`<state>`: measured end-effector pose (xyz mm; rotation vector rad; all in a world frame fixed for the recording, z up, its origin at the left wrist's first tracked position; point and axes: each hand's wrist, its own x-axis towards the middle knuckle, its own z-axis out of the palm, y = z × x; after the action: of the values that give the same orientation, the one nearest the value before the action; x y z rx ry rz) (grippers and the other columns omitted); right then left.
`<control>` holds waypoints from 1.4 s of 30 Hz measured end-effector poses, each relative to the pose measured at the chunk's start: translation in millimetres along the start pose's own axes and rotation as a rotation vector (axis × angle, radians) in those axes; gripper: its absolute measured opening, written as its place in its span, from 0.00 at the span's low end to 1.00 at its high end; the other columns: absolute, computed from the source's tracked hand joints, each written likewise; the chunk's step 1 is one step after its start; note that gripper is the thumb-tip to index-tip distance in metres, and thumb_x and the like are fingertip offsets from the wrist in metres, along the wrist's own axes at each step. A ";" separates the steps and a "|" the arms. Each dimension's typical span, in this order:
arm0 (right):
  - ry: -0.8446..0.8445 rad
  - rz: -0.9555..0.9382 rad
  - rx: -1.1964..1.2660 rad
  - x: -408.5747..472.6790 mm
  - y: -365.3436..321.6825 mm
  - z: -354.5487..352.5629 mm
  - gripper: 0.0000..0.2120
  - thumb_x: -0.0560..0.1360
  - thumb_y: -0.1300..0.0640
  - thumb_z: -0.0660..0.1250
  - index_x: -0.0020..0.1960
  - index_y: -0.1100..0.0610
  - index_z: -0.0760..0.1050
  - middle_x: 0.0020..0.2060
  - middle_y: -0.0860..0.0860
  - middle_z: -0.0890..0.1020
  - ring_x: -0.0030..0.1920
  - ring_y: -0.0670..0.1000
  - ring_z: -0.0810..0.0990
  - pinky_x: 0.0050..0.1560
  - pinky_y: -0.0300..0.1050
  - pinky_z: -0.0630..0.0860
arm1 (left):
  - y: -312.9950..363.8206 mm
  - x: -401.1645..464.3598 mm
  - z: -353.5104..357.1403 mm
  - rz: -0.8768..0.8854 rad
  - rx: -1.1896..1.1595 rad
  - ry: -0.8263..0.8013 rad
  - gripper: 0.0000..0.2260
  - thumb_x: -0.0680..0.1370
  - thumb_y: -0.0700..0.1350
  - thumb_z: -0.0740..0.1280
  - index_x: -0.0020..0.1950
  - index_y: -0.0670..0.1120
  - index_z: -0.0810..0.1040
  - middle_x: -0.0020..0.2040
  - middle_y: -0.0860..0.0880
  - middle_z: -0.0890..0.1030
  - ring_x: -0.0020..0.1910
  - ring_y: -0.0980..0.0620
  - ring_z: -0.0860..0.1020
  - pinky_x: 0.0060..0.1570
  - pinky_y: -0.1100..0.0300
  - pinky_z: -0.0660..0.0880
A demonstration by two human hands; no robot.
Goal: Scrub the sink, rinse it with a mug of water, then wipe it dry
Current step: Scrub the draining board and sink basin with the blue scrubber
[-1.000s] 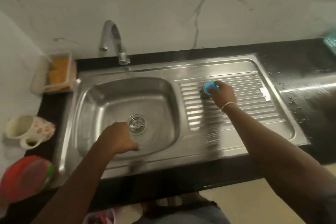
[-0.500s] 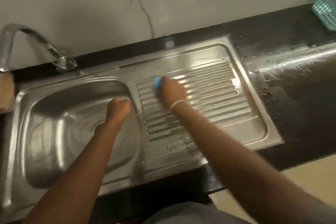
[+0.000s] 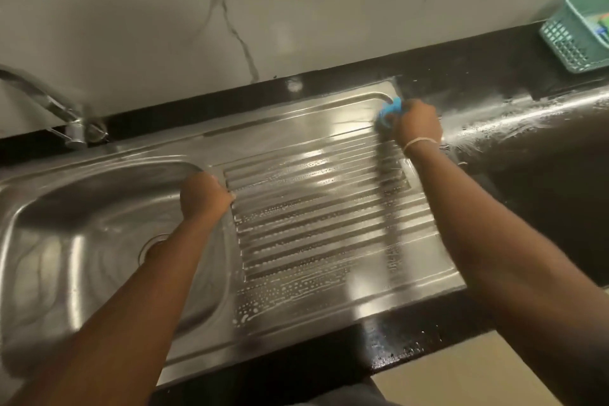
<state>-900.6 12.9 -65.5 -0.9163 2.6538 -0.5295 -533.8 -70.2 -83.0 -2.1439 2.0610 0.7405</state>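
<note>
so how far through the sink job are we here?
Done: ribbed drainboard already carries soap suds. In hand: right hand grips the blue scrubber at the drainboard's far right corner; left hand rests on the basin edge. Left: no mug or cloth in view, so rinsing and wiping dry remain.

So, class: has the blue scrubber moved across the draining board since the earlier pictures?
Yes. The blue scrubber, held in the right hand, has gone from the ridges' basin-side end to the far right corner of the draining board, away from the tap.
</note>
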 end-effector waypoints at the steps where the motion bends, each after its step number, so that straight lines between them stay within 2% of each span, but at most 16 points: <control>1: 0.025 0.012 0.010 4.5 -3.1 1.2 0.13 0.76 0.49 0.67 0.57 0.55 0.79 0.50 0.58 0.83 0.51 0.61 0.82 0.51 0.50 0.76 | -1.3 1.0 1.2 0.012 0.015 0.004 0.11 0.68 0.49 0.78 0.39 0.42 0.82 0.35 0.46 0.81 0.35 0.46 0.80 0.33 0.59 0.71; 4: -0.004 -0.031 0.047 -7.3 -49.7 28.8 0.12 0.79 0.52 0.63 0.58 0.57 0.77 0.50 0.59 0.82 0.53 0.60 0.81 0.51 0.49 0.75 | -2.1 3.7 1.1 0.012 0.033 -0.001 0.12 0.66 0.50 0.80 0.39 0.43 0.83 0.35 0.46 0.82 0.35 0.47 0.80 0.33 0.59 0.72; 7: -0.151 -0.221 0.063 -52.9 -127.1 74.8 0.11 0.80 0.51 0.61 0.55 0.56 0.77 0.43 0.54 0.81 0.48 0.58 0.82 0.46 0.48 0.76 | 4.6 5.8 -1.0 -0.010 0.053 -0.012 0.09 0.67 0.47 0.79 0.39 0.43 0.84 0.36 0.46 0.83 0.38 0.46 0.82 0.36 0.58 0.76; 9: -0.293 -0.401 0.067 -92.5 -173.7 100.4 0.12 0.79 0.51 0.62 0.57 0.55 0.77 0.47 0.55 0.83 0.50 0.59 0.82 0.48 0.49 0.76 | 8.0 4.7 -1.2 -0.014 0.049 -0.003 0.04 0.68 0.43 0.76 0.40 0.44 0.84 0.37 0.46 0.82 0.39 0.44 0.82 0.36 0.58 0.74; 12: -0.443 -0.551 0.062 -123.8 -196.0 106.6 0.15 0.77 0.50 0.67 0.62 0.53 0.77 0.54 0.56 0.82 0.54 0.58 0.82 0.52 0.49 0.76 | 4.9 1.9 -0.5 -0.016 -0.017 0.008 0.06 0.67 0.44 0.78 0.42 0.46 0.85 0.40 0.45 0.84 0.40 0.45 0.81 0.38 0.60 0.71; 15: -0.410 -0.477 0.102 -87.4 -166.0 87.3 0.18 0.75 0.50 0.70 0.64 0.51 0.77 0.54 0.54 0.84 0.54 0.56 0.82 0.53 0.47 0.76 | -2.8 1.0 1.7 0.006 -0.089 0.003 0.07 0.68 0.43 0.79 0.42 0.45 0.84 0.38 0.46 0.83 0.38 0.49 0.79 0.39 0.60 0.71; 18: -0.286 -0.284 0.102 -27.4 -110.3 52.7 0.17 0.74 0.49 0.71 0.62 0.51 0.78 0.51 0.52 0.84 0.48 0.53 0.82 0.48 0.44 0.76 | -4.5 2.4 2.0 0.023 -0.117 0.012 0.15 0.67 0.44 0.80 0.51 0.42 0.85 0.47 0.45 0.85 0.44 0.48 0.81 0.45 0.59 0.75; 23: -0.068 -0.058 0.058 32.4 -17.5 -2.5 0.19 0.76 0.48 0.68 0.64 0.54 0.77 0.57 0.54 0.83 0.56 0.56 0.82 0.57 0.49 0.76 | -7.0 1.3 2.6 0.044 -0.153 0.016 0.15 0.68 0.43 0.79 0.51 0.39 0.84 0.49 0.40 0.85 0.48 0.44 0.82 0.50 0.56 0.76; 25: -0.032 0.005 0.107 29.7 -9.0 -2.7 0.19 0.76 0.48 0.69 0.65 0.53 0.77 0.57 0.52 0.83 0.55 0.54 0.82 0.57 0.49 0.76 | -8.8 0.4 4.0 0.034 -0.199 0.039 0.16 0.67 0.43 0.80 0.53 0.39 0.84 0.51 0.40 0.84 0.50 0.43 0.82 0.53 0.54 0.78; 27: 0.002 0.033 0.168 8.9 -19.4 10.9 0.17 0.77 0.50 0.67 0.63 0.54 0.77 0.55 0.54 0.83 0.53 0.56 0.82 0.53 0.46 0.76 | -10.3 -3.0 5.9 0.012 -0.260 0.052 0.18 0.68 0.42 0.79 0.56 0.40 0.83 0.55 0.42 0.84 0.53 0.45 0.82 0.55 0.56 0.77; 29: -0.046 -0.013 0.171 -21.8 -50.2 35.1 0.12 0.77 0.51 0.66 0.59 0.54 0.77 0.50 0.55 0.83 0.49 0.56 0.81 0.46 0.44 0.71 | -9.7 -5.5 5.8 -0.019 -0.318 0.064 0.18 0.69 0.41 0.79 0.57 0.40 0.82 0.57 0.46 0.83 0.52 0.48 0.82 0.51 0.61 0.75; 32: -0.210 -0.205 0.123 -74.0 -117.4 81.4 0.11 0.78 0.50 0.65 0.56 0.54 0.77 0.47 0.54 0.83 0.45 0.56 0.81 0.42 0.44 0.69 | -9.5 -6.1 8.8 -0.100 -0.409 0.079 0.18 0.67 0.41 0.80 0.55 0.43 0.84 0.50 0.51 0.83 0.47 0.53 0.80 0.47 0.64 0.73; 35: -0.396 -0.500 0.061 -135.7 -179.6 116.9 0.12 0.78 0.52 0.65 0.59 0.53 0.75 0.49 0.55 0.83 0.49 0.59 0.82 0.45 0.48 0.75 | -11.6 -1.2 13.7 -0.172 -0.449 0.138 0.15 0.67 0.43 0.79 0.52 0.47 0.84 0.48 0.51 0.84 0.48 0.50 0.81 0.45 0.62 0.73; 37: -0.486 -0.596 0.053 -156.8 -193.4 120.3 0.14 0.77 0.52 0.65 0.62 0.52 0.74 0.52 0.56 0.83 0.51 0.60 0.82 0.49 0.51 0.77 | -13.3 0.6 16.2 -0.212 -0.422 0.180 0.11 0.69 0.45 0.75 0.50 0.47 0.85 0.48 0.47 0.85 0.49 0.46 0.81 0.43 0.59 0.72; 40: -0.504 -0.512 0.117 -129.6 -162.1 100.5 0.18 0.75 0.50 0.69 0.64 0.50 0.75 0.53 0.55 0.83 0.53 0.58 0.82 0.51 0.51 0.78 | -12.7 3.1 16.6 -0.214 -0.471 0.127 0.23 0.62 0.44 0.82 0.55 0.47 0.83 0.50 0.49 0.85 0.49 0.49 0.82 0.51 0.57 0.79; 42: -0.401 -0.362 0.164 -87.9 -116.5 75.2 0.16 0.74 0.48 0.71 0.60 0.50 0.78 0.46 0.51 0.84 0.47 0.53 0.83 0.47 0.45 0.78 | -13.8 5.9 13.9 -0.248 -0.561 0.068 0.30 0.60 0.40 0.83 0.61 0.44 0.80 0.54 0.48 0.84 0.49 0.51 0.82 0.56 0.54 0.79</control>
<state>-743.6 -34.9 -70.1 -1.3041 2.0688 -0.5625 -524.7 -69.1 -101.3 -2.6693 1.7041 1.3487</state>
